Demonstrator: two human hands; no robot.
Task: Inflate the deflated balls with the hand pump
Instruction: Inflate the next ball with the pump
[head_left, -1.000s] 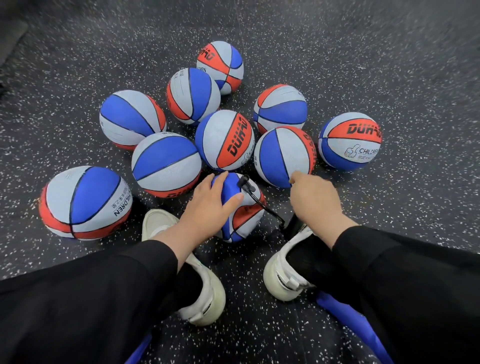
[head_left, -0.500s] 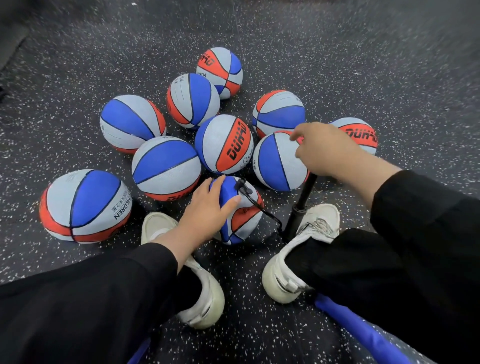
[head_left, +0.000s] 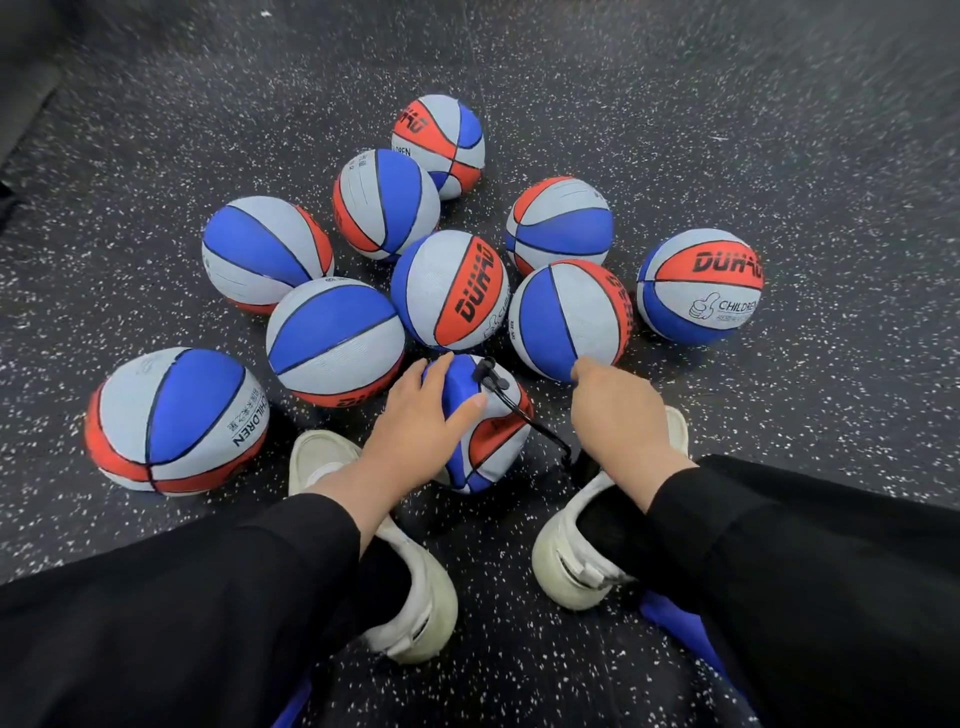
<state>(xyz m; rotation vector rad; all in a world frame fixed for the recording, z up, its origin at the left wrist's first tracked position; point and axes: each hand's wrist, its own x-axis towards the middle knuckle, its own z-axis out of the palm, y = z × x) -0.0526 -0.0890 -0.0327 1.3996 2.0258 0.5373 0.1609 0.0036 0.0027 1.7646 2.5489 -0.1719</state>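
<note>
Speckled rubber floor (head_left: 779, 130), with the soft, saggy deflated ball (head_left: 488, 441) between the shoes. Probably squishy and light, so cupping its top works: left hand (head_left: 421, 415) fingers spread over it, right hand (head_left: 618, 410) curled around the hidden pump handle.

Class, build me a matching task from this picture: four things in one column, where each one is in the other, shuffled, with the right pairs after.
Things
1. left hand
2. right hand
3. black hose
4. ball with the thumbs-up logo

Places
A. apart at the far right of the cluster
B. on the pump, beside the right shoe
C. on top of the small crumpled ball
D. running from that ball toward the pump

Pairs: 1-C, 2-B, 3-D, 4-A
</note>
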